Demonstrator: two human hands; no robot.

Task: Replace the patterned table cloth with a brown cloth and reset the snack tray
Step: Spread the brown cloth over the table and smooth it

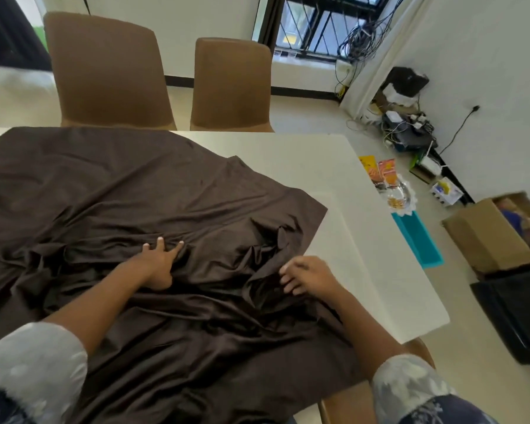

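brown cloth (135,185) is on the white table (334,179) but not squared up. It covers the left and near part and is heavily rumpled in the middle. One corner lies flat, pointing right, and the near edge hangs off toward the person. White top shows along the right side and the far right corner.

left hand (159,261): palm down on the cloth, fingers straight and spread, pressing into the folds.
right hand (306,275): just right of the bunched ridge, fingers curled in, pinching a fold of the cloth.
Both forearms lie over the fabric.

Snack stuff is off the table, on the floor past its right edge:
- teal tray (416,240), with the table edge cutting off part of it
- glass dish (395,194) on a white doily at the tray's far end, with orange-yellow snacks in it
- snack packets (386,172) just beyond the dish; can't tell if they touch it

Around:
- left brown chair (104,71) and right brown chair (231,84), pushed up to the far edge
- third brown seat (349,402) at the near right corner, under the right arm
- open cardboard box (478,237) right of the tray, near it
- black object (514,307) in front of the box; can't tell what it is
- cable and electronics pile (407,130) against the right wall
- white curtain (377,56) beside the barred window (318,26)
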